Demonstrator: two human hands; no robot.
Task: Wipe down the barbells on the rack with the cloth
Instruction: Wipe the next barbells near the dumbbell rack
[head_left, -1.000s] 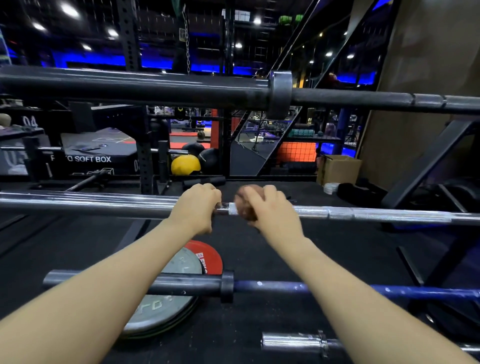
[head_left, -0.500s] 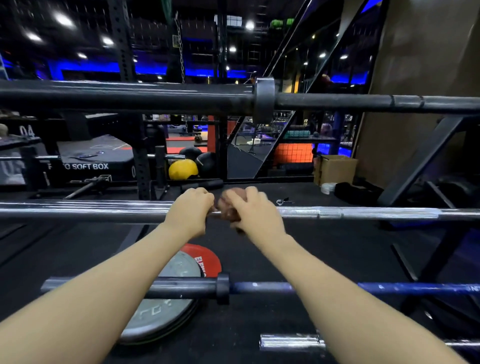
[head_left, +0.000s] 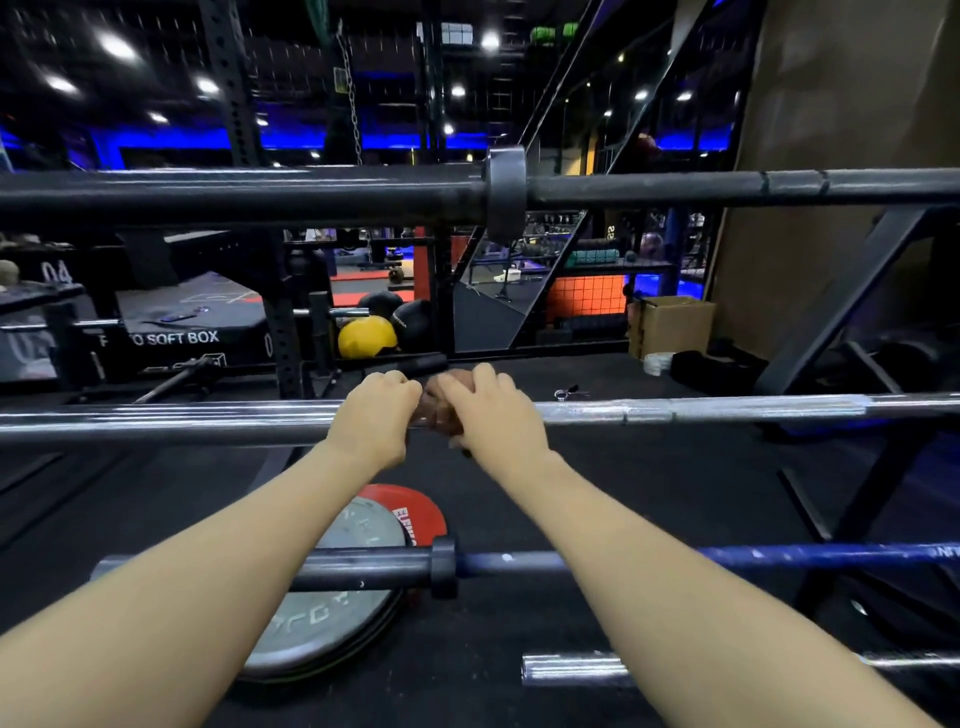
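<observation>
Barbells lie level, one above another: a short chrome end (head_left: 571, 667) nearest, a blue-shafted bar (head_left: 519, 564) above it, then the chrome barbell (head_left: 727, 408). On it the left hand (head_left: 371, 421) curls; the right hand (head_left: 493, 415), touching it, clutches the brown cloth (head_left: 441, 410). Bare shaft runs rightward. A black barbell (head_left: 260, 195) crosses beyond.

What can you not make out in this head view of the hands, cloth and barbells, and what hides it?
- Cloth: mostly covered by the right hand; its size is unclear.
- Left hand: fingertips hidden behind the chrome barbell.
- Chrome barbell: both ends cut off by the frame edges.
- Grey plate: lettering blurred, crossed by the blue barbell.
</observation>
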